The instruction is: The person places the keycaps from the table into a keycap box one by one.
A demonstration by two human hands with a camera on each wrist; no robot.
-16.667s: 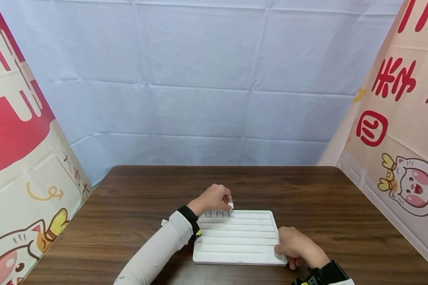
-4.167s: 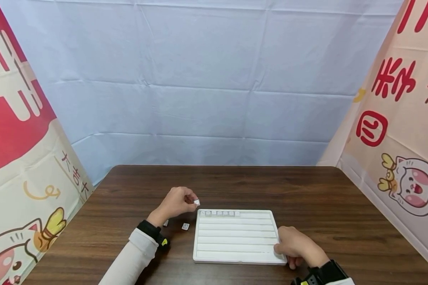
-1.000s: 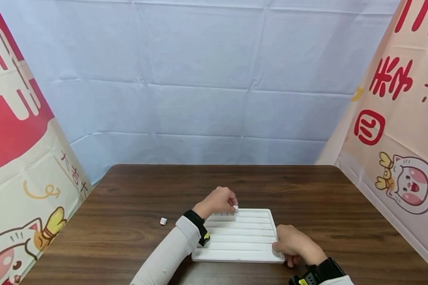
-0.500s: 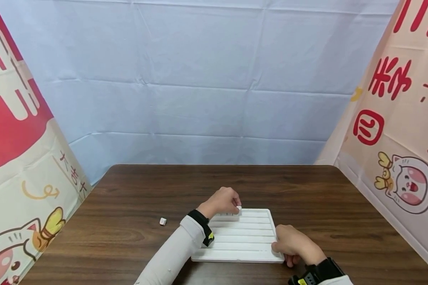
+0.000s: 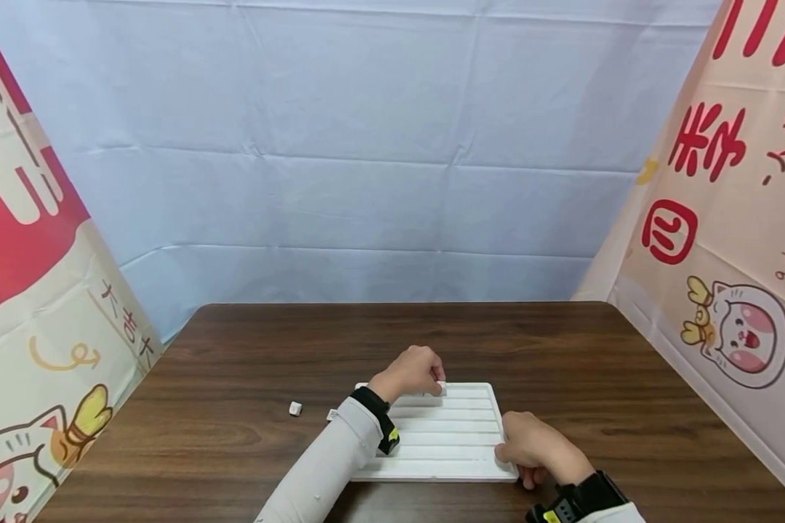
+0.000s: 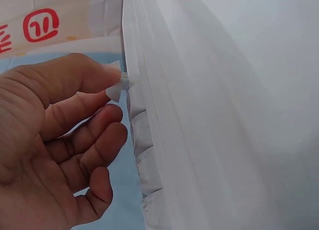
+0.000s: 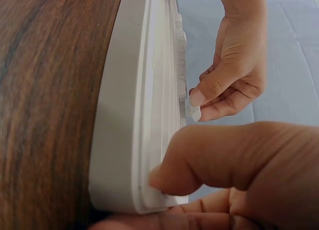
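In the head view my left hand (image 5: pixel 411 372) is over the far edge of a white ridged tray (image 5: pixel 454 439). Thumb and forefinger pinch a small white keycap (image 6: pixel 114 93), held right at the far groove. Several keycaps (image 6: pixel 142 129) stand side by side along that groove; in the head view the hand mostly covers them. My right hand (image 5: pixel 538 444) grips the tray's near right corner, thumb on top of the rim and fingers curled beneath, as the right wrist view also shows.
Left of the tray a loose keycap (image 5: pixel 295 409) lies on the dark wooden table (image 5: pixel 235 450). Another keycap (image 5: pixel 331 415) shows beside my left sleeve. A pale blue cloth (image 5: pixel 366 181) hangs behind, with printed cloths at both sides.
The row of keycaps has grown since the earliest frame. From left of the tray, my left hand has brought a keycap to the far groove, lately edging right. My right hand keeps its grip.
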